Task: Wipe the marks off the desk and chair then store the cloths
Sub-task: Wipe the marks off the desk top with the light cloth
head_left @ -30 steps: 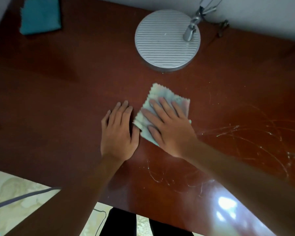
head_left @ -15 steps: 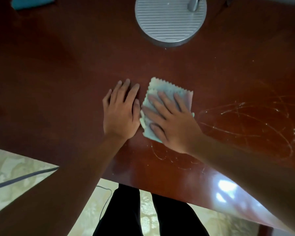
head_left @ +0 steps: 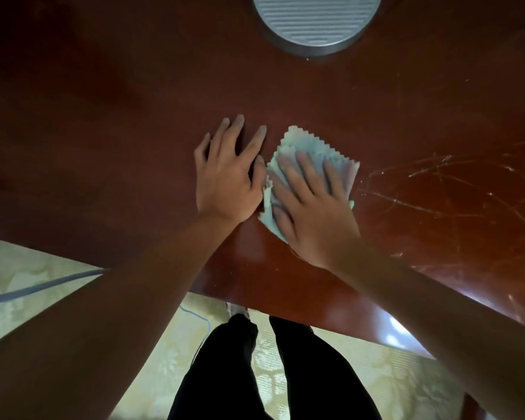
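A small pale cloth (head_left: 308, 145) with zigzag edges lies on the dark red-brown desk (head_left: 119, 122). My right hand (head_left: 312, 204) presses flat on the cloth, fingers spread, covering most of it. My left hand (head_left: 228, 177) rests palm down on the bare desk just left of the cloth, its thumb side touching the cloth's left edge. White scribbled marks (head_left: 455, 192) cover the desk surface to the right of the cloth. The chair is not in view.
A round ribbed metal lamp base (head_left: 315, 22) stands at the top of the desk. The desk's front edge runs diagonally below my hands. Patterned floor (head_left: 22, 259), a thin cable (head_left: 40, 287) and my dark trouser legs (head_left: 225, 368) show beneath.
The view has tilted down, so lamp base and desk slid upward and the teal cloth at the far left left the frame. Faint marks in front of the cloth are no longer visible.
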Motion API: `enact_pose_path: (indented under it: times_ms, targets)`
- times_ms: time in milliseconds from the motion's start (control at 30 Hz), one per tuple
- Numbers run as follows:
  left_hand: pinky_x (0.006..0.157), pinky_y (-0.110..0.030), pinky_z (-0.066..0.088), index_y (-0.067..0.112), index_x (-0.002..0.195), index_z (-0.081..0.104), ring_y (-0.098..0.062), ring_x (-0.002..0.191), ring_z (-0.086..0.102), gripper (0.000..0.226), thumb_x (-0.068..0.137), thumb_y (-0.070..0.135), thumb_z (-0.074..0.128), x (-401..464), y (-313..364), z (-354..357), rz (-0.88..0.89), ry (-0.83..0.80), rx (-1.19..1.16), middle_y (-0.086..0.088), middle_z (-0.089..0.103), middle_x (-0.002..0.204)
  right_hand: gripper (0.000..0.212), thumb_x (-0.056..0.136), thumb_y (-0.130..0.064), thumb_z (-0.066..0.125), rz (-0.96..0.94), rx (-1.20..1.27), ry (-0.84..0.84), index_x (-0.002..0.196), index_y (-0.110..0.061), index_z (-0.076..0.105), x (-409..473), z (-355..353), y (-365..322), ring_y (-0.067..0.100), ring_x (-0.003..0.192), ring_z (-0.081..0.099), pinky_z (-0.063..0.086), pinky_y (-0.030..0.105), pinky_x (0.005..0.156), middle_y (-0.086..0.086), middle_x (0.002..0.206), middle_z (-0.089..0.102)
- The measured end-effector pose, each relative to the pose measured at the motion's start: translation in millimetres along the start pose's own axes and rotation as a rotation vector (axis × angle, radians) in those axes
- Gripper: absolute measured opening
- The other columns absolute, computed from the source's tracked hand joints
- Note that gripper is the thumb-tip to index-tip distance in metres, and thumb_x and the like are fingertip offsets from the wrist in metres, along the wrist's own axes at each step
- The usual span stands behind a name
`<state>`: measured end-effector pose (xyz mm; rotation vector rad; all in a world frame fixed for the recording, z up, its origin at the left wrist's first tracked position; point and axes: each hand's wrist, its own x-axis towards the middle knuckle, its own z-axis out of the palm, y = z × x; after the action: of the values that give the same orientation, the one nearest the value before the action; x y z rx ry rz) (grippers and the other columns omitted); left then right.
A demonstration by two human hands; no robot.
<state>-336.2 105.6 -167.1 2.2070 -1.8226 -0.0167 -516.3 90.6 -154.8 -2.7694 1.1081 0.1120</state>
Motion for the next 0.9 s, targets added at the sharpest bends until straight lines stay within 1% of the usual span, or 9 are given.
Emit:
enact_pose_path:
  times_ms: [100,233,367,467,567,600,733,800,900]
  targets:
    - [0.116,-0.049,0.025,0.027,0.142,0.054,-0.028,0.144,0.036,0.045,0.098,0.029,0.044,1.3,-1.8,-1.2,-0.001,-0.004,-0.038,-0.009,0.046,0.152,0.055,0.104,-0.047,0.016,-0.031,0.006,-0.045,0.155,-0.028,0.026,12.0,-4.5,13.0,0.029,0.153,0.009,0.010,0.055,0.121,0.004,0.165,0.019]
    - [0.115,-0.049,0.026,0.023,0.142,0.053,-0.026,0.146,0.035,0.048,0.096,0.031,0.045,-4.9,-7.5,-7.5,0.002,-0.034,-0.113,-0.008,0.046,0.152,0.057,0.103,-0.047,0.015,0.113,0.021,0.022,0.156,-0.028,0.024,48.9,-14.2,36.8,0.031,0.152,0.010,0.005,0.054,0.121,0.005,0.165,0.017]
    - [0.115,-0.047,0.023,0.020,0.144,0.051,-0.025,0.145,0.035,0.048,0.096,0.027,0.045,-37.1,-19.6,-19.8,0.098,-0.027,-0.115,-0.006,0.045,0.152,0.057,0.104,-0.045,0.015,0.166,-0.010,0.053,0.157,-0.027,0.021,28.6,-7.4,11.7,0.032,0.152,0.009,0.006,0.055,0.121,0.008,0.165,0.015]
    - [0.117,-0.047,0.024,0.019,0.146,0.048,-0.025,0.146,0.034,0.051,0.095,0.024,0.046,-60.0,-30.1,-21.0,0.203,-0.076,-0.107,-0.006,0.044,0.154,0.054,0.105,-0.043,0.021,0.083,-0.015,0.045,0.156,-0.027,0.027,-15.1,3.4,-23.6,0.033,0.151,0.015,0.014,0.058,0.120,0.008,0.164,0.021]
    - [0.118,-0.045,0.024,0.017,0.144,0.051,-0.025,0.145,0.037,0.049,0.096,0.022,0.044,-63.2,-33.0,-21.0,0.231,-0.063,-0.141,-0.005,0.048,0.151,0.055,0.105,-0.046,0.018,-0.008,-0.020,-0.051,0.157,-0.030,0.023,-15.5,-0.5,-14.9,0.030,0.152,0.011,0.010,0.056,0.121,0.005,0.165,0.017]
    - [0.118,-0.043,0.023,0.017,0.142,0.052,-0.025,0.144,0.038,0.047,0.096,0.022,0.043,-63.1,-33.2,-21.1,0.225,-0.053,-0.164,-0.005,0.049,0.150,0.055,0.104,-0.047,0.016,0.024,-0.010,-0.042,0.157,-0.031,0.020,-6.8,-3.3,-6.4,0.030,0.153,0.008,0.008,0.055,0.121,0.005,0.166,0.014]
    - [0.117,-0.042,0.024,0.016,0.138,0.057,-0.023,0.143,0.040,0.045,0.095,0.021,0.045,-63.9,-32.1,-20.0,0.212,-0.034,-0.185,-0.004,0.052,0.148,0.056,0.104,-0.047,0.013,0.333,0.009,0.023,0.158,-0.031,0.015,23.3,-9.8,21.4,0.031,0.153,0.005,0.005,0.054,0.121,0.006,0.166,0.010]
    - [0.116,-0.044,0.027,0.015,0.136,0.058,-0.024,0.142,0.042,0.047,0.091,0.018,0.045,-64.1,-31.8,-20.3,0.212,-0.025,-0.179,-0.004,0.053,0.147,0.055,0.105,-0.046,0.013,0.353,0.004,0.043,0.158,-0.030,0.015,16.2,-5.4,2.3,0.032,0.153,0.004,0.006,0.055,0.121,0.007,0.166,0.010]
    - [0.116,-0.045,0.028,0.015,0.137,0.058,-0.024,0.142,0.042,0.051,0.088,0.019,0.043,-62.7,-32.7,-21.7,0.208,-0.039,-0.187,-0.004,0.052,0.148,0.055,0.105,-0.044,0.018,0.238,-0.023,0.045,0.157,-0.027,0.020,-27.3,9.3,-57.3,0.035,0.152,0.010,0.012,0.059,0.119,0.009,0.165,0.014]
